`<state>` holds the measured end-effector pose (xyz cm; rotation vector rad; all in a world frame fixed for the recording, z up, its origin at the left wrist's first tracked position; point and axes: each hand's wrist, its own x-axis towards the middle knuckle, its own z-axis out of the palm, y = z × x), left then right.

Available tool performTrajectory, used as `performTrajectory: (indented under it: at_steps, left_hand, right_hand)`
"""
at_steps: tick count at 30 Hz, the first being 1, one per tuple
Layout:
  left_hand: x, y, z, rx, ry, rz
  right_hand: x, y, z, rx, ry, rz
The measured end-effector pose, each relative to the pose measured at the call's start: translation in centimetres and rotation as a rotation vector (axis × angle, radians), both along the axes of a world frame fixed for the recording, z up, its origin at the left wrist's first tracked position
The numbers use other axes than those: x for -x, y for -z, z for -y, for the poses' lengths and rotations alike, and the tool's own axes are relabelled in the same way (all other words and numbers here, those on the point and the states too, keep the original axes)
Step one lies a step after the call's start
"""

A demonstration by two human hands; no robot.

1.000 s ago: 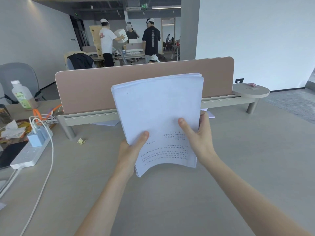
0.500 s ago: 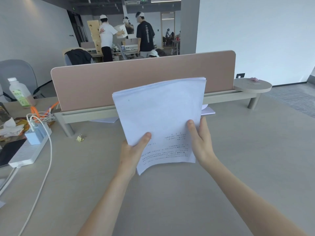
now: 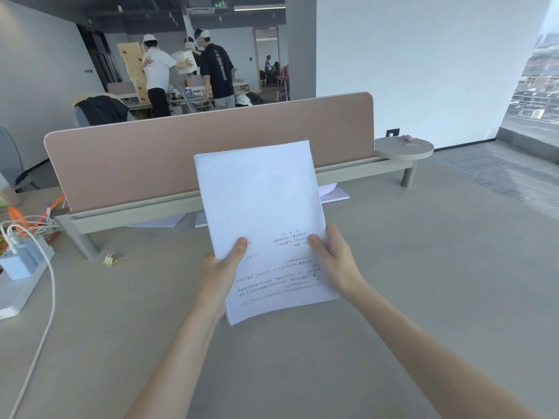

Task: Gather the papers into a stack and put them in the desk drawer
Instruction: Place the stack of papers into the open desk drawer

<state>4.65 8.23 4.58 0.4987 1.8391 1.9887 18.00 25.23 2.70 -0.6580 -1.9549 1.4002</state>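
Note:
A stack of white printed papers is held up above the grey desk, its text upside down and its lower edge curling toward me. My left hand grips the stack's lower left side, thumb on the front sheet. My right hand grips the lower right side the same way. More white sheets lie flat on the desk under the divider rail, partly hidden behind the stack. No drawer is in view.
A pink divider panel on a grey rail crosses the desk's back. A white power strip with a blue charger and cables sits at the left edge. A small yellow clip lies near the rail leg. People stand far behind.
The stack has tilted more upright and squared up, its top edges now aligned. Both hands stay on its lower sides. The view has shifted right, so the bottle at left is gone from sight.

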Motion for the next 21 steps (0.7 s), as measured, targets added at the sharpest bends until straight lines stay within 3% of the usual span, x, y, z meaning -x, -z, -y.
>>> performTrajectory:
  at_steps: [8,21]
  left_hand:
    - [-5.4,-0.9,-5.1,0.12,0.204,0.154]
    - [-26.2,-1.1,-19.0,0.099,0.518,0.302]
  right_hand:
    - [-9.3,-3.1,-4.3,-0.068,0.135,0.079]
    - [-34.2,-2.1,-10.4,0.024,0.48,0.098]
